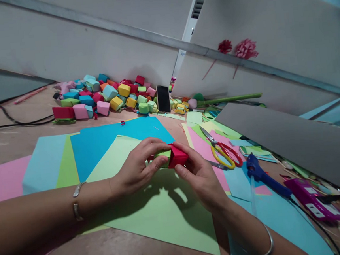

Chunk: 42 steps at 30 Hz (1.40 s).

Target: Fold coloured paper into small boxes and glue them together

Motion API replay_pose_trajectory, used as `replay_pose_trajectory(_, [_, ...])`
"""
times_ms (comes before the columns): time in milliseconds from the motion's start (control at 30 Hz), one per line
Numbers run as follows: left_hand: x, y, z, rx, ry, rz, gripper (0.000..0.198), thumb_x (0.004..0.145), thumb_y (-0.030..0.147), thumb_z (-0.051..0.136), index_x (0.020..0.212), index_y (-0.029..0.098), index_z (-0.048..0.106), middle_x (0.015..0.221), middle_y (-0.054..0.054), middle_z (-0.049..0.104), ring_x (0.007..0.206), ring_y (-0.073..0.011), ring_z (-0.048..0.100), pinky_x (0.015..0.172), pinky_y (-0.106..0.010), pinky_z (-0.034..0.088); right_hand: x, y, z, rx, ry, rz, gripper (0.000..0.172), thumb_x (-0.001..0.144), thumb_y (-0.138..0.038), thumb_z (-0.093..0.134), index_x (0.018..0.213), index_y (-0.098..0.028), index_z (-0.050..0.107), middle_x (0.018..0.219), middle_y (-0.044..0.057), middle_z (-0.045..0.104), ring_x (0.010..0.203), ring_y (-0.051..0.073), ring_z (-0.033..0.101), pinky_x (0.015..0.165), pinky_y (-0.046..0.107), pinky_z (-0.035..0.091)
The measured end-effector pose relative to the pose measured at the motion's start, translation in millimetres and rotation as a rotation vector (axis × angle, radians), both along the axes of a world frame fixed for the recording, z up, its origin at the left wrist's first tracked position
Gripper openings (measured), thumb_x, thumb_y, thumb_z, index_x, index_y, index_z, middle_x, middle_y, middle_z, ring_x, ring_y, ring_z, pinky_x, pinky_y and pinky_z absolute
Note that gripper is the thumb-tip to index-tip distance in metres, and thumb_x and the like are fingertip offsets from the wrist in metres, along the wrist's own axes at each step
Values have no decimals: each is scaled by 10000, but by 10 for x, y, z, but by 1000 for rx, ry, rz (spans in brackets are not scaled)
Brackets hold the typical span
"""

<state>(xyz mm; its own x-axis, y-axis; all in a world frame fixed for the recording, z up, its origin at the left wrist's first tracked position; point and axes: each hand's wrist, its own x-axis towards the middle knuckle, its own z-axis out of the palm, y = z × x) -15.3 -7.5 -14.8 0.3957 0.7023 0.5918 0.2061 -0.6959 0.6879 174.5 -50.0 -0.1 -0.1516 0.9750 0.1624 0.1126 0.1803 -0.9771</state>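
Observation:
Above a pale green paper sheet (pixel 165 207), I hold a small folded paper box between both hands. My left hand (pixel 140 164) pinches its green part (pixel 164 155), fingers on top and thumb at the front. My right hand (pixel 199 172) is closed on its red part (pixel 178 156), with forefinger behind and thumb in front. The red and green parts touch; whether one sits inside the other I cannot tell. A bit of red shows past the green part, partly covered by my left fingers.
Paper boxes (pixel 109 93) are heaped along the wall beside a phone (pixel 163 99). Scissors (pixel 222 148), a blue glue gun (pixel 265 178) and a purple power strip (pixel 315 200) lie at the right. Coloured sheets (pixel 43 162) spread left. A grey board (pixel 292 132) leans at the right.

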Motion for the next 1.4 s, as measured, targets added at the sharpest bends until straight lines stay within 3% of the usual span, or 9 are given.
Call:
replay_pose_trajectory(100, [-5,0,2,-9,4,17,237,962,305,509,1160,215,604,1139,-80,607,1076,-188,568,818,-283,502,-7,-13,-3,34,-50,18,469,862,-272,631,1322,-295,545,1385,56,542,1204,242,563,1024,447,479])
replay_pose_trajectory(300, [-1,9,21,-204,-12,71,289,923,371,552,1163,216,596,1087,-70,623,856,-172,578,714,-288,491,-8,-37,-27,103,-189,30,442,904,-273,575,1342,-309,529,1388,50,541,1225,247,548,1045,472,457])
replay_pose_trajectory(500, [20,-52,51,-272,-39,-27,346,976,384,432,1281,252,525,1259,-91,534,1200,-235,497,1012,-390,407,-31,-32,-73,105,-253,28,550,908,-309,575,1437,-262,429,1471,73,464,1332,256,452,1101,469,398])
replay_pose_trajectory(767, [0,-87,69,-255,61,-120,466,964,405,455,1417,307,407,1340,-84,451,1290,-240,412,1106,-429,323,-40,-14,-81,65,-270,63,586,889,-315,598,1444,-263,417,1442,81,498,1293,257,501,1060,453,448])
replay_pose_trajectory(933, [-17,-55,88,-447,-167,-188,628,927,492,514,1492,402,253,1492,-54,362,1339,-256,402,1057,-431,390,-8,32,-37,-60,-94,-16,572,785,-315,706,1324,-254,523,1358,93,572,1197,265,578,999,449,497])
replay_pose_trajectory(1033, [9,-20,113,-687,-450,-98,561,918,511,517,1423,289,415,1410,-96,486,1262,-269,503,952,-410,479,25,77,-42,-183,88,-73,560,747,-339,737,1266,-243,550,1232,97,656,1116,266,627,971,465,510])
replay_pose_trajectory(1133, [37,28,123,-936,-577,-2,404,883,436,592,1169,152,626,1178,-135,644,1070,-253,618,840,-371,526,55,109,-47,-204,189,-69,538,712,-338,761,1212,-235,590,1217,103,666,1132,284,617,1002,492,480])
replay_pose_trajectory(1267, [43,69,101,-1106,-575,-118,250,774,305,717,973,155,699,953,-97,705,818,-196,657,732,-325,535,79,111,-47,-218,205,-25,545,695,-307,767,1218,-262,622,1288,87,633,1187,297,583,1042,518,441])
replay_pose_trajectory(1400, [30,62,113,-1132,-595,-141,266,695,234,731,953,171,716,899,-84,717,794,-212,666,711,-346,549,73,109,-66,-223,182,-30,569,720,-269,745,1271,-266,602,1357,71,588,1233,278,550,1082,501,405])
